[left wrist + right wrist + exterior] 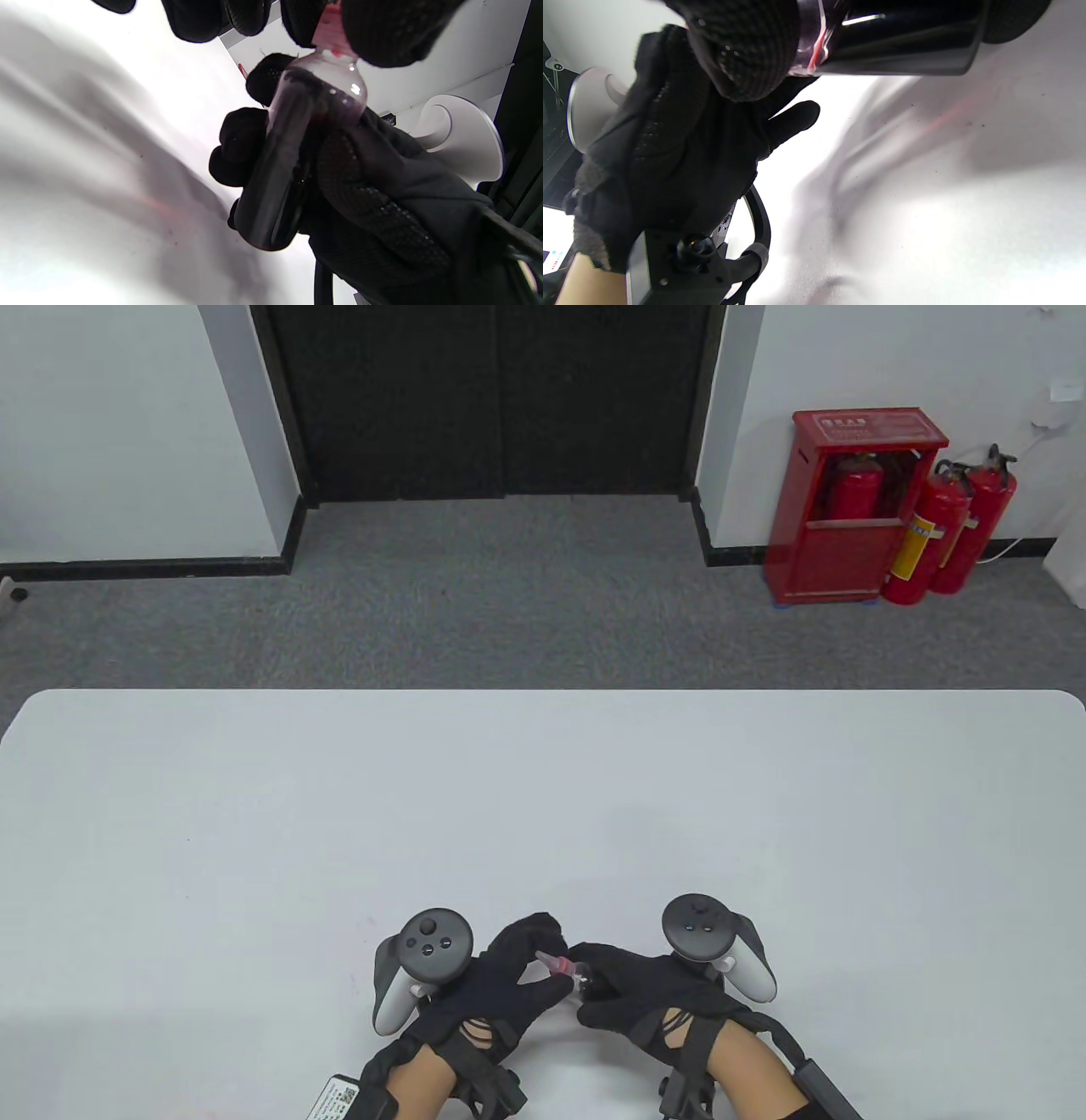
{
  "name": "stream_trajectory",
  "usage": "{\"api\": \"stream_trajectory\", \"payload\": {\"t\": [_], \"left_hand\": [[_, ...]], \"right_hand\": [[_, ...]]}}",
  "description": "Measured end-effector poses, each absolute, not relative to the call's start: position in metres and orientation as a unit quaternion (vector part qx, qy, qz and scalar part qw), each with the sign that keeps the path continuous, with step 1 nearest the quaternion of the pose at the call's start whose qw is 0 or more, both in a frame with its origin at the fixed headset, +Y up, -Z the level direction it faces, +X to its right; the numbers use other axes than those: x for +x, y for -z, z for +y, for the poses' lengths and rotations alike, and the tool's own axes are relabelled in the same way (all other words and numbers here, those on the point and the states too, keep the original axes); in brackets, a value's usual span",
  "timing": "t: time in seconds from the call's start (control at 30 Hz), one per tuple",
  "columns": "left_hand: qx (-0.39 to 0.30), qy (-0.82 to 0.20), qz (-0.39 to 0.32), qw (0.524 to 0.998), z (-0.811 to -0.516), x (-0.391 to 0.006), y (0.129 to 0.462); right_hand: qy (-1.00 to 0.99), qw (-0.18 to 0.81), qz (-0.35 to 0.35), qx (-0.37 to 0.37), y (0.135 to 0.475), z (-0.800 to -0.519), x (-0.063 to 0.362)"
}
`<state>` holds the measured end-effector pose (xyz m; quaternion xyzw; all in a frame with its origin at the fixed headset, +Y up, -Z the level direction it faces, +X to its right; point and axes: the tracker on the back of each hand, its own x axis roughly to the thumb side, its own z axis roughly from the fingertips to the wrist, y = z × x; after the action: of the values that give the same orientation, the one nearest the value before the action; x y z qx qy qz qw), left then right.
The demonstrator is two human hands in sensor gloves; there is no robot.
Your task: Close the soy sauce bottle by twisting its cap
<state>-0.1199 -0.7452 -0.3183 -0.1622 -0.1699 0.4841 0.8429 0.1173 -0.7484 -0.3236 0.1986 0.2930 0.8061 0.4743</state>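
Observation:
The soy sauce bottle [582, 979] is held tilted just above the white table [543, 814], with its neck pointing left. My right hand [624, 988] grips its dark body. My left hand [530, 959] pinches the red cap [554, 964] at the neck. In the left wrist view the red cap [331, 29] sits between my left fingertips [382, 34], above the clear shoulder and dark body of the bottle [275, 169], which the right glove [382, 199] wraps. In the right wrist view the bottle [903, 38] lies across the top under my right fingers [746, 51].
The hands work near the table's front edge, at its middle. Beyond the table is grey carpet, with a red fire extinguisher cabinet [853, 504] and two extinguishers by the far wall.

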Motion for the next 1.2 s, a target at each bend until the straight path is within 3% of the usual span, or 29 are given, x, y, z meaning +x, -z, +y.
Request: {"api": "stream_trajectory", "payload": {"t": [1.2], "left_hand": [[-0.191, -0.510, -0.183, 0.818, -0.7456, -0.1183, 0.3198]], "right_hand": [[-0.807, 0.470, 0.300, 0.196, 0.3239, -0.7494, 0.1182]]}}
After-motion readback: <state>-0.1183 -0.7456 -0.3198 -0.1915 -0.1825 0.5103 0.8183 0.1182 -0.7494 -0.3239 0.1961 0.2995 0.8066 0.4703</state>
